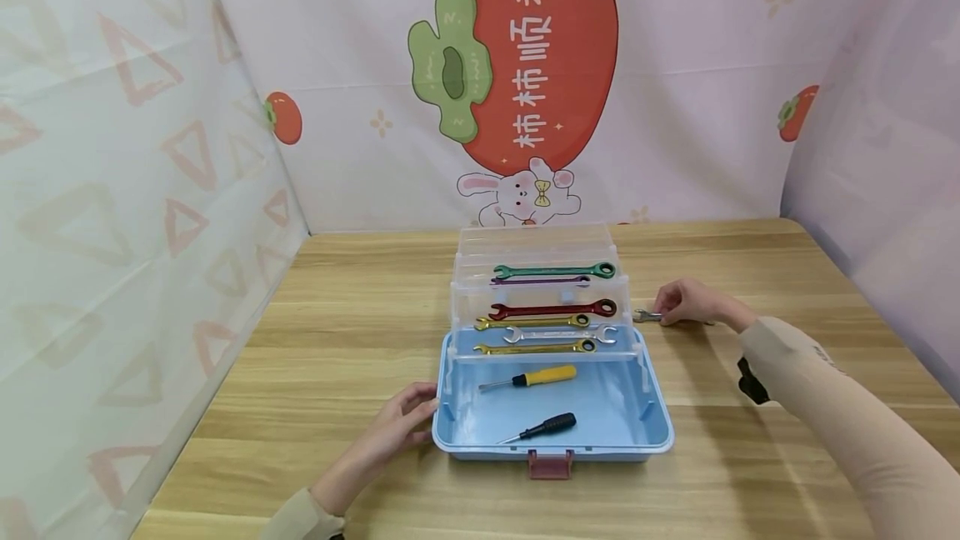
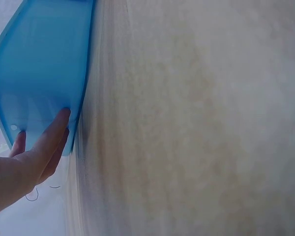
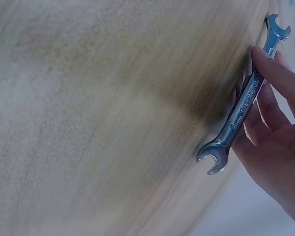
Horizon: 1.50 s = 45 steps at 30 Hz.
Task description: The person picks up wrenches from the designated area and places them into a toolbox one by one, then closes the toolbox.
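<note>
A light blue toolbox [image 1: 606, 407] stands open on the wooden table. My left hand [image 1: 405, 423] touches its left side; in the left wrist view, extended fingers [image 2: 53, 132] lie against the blue wall [image 2: 49, 64]. To the right of the box, my right hand [image 1: 688, 303] pinches a silver open-ended wrench [image 3: 241, 108] close to the tabletop. Both forked ends of that wrench show in the right wrist view. Inside the box lie a yellow-handled screwdriver [image 1: 551, 375] and a black-handled screwdriver [image 1: 557, 424].
Clear tiered trays [image 1: 467, 297] rise at the back of the box. They hold several wrenches, among them a green wrench [image 1: 555, 272], a red wrench [image 1: 553, 309] and a silver wrench [image 1: 558, 335]. A pink latch [image 1: 550, 465] hangs at the front. A printed curtain [image 1: 675, 107] stands behind the table.
</note>
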{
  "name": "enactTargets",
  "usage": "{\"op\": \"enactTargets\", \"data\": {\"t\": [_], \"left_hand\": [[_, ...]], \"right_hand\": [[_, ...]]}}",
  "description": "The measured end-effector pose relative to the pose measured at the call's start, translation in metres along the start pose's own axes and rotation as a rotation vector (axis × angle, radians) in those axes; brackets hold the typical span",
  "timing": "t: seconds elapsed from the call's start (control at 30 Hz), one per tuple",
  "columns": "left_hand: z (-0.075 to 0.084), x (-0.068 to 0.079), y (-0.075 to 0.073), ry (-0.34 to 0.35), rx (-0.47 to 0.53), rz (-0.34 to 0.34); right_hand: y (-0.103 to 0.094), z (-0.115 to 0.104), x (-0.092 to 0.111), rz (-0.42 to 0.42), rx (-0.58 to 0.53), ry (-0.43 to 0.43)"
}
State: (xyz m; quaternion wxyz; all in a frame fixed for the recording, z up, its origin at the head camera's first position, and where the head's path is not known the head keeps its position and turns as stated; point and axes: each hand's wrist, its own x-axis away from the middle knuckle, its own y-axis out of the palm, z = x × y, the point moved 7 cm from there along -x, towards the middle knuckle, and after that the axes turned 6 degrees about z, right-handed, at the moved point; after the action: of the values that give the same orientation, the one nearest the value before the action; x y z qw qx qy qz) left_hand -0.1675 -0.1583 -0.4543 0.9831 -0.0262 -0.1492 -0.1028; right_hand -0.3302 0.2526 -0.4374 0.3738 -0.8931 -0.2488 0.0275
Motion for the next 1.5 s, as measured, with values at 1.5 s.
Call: {"op": "enactTargets", "data": {"t": [1.5], "left_hand": [[0.0,0.0,0.0,0.012,-0.017,-0.012]], "right_hand": [[-0.075,-0.052,-0.003,0.138,0.075,-0.003]]}}
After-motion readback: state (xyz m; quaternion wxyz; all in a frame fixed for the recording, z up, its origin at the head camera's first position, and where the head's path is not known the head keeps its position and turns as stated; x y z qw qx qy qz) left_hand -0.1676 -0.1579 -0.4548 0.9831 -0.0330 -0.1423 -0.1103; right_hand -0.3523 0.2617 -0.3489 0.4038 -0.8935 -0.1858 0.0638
